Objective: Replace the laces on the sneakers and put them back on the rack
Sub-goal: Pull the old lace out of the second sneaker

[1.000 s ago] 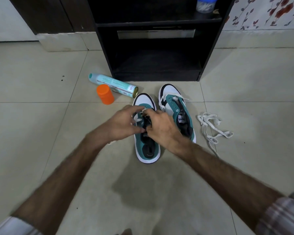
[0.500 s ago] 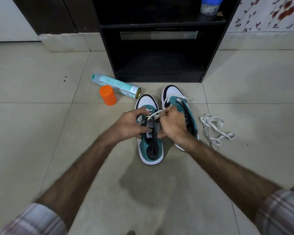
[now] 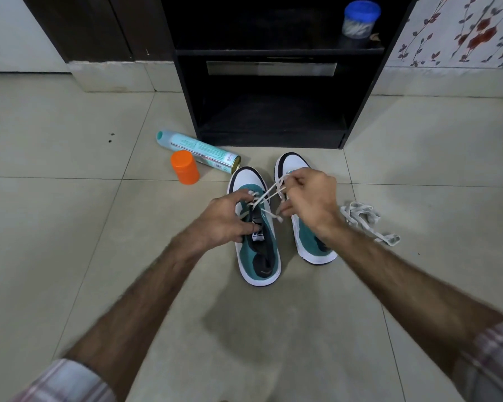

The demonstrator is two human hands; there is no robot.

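Two teal-and-white sneakers stand side by side on the tiled floor, toes toward the rack. My left hand (image 3: 225, 220) rests over the tongue of the left sneaker (image 3: 259, 256), fingers curled at its eyelets. A white lace (image 3: 269, 192) runs taut from those eyelets up to the right, where my right hand (image 3: 310, 198) pinches it above the right sneaker (image 3: 305, 242), which this hand partly hides. A loose bundle of white lace (image 3: 363, 220) lies on the floor right of the shoes. The black rack (image 3: 270, 117) stands behind them.
A spray can (image 3: 198, 150) lies on its side left of the shoes, with an orange cap (image 3: 185, 167) beside it. A blue-lidded jar (image 3: 359, 20) sits on the rack's upper shelf. Patterned wall at the right, dark door frame at the left.
My right hand has risen and moved right, drawing the lace out of the left sneaker's eyelets. My left hand has stayed on the tongue.
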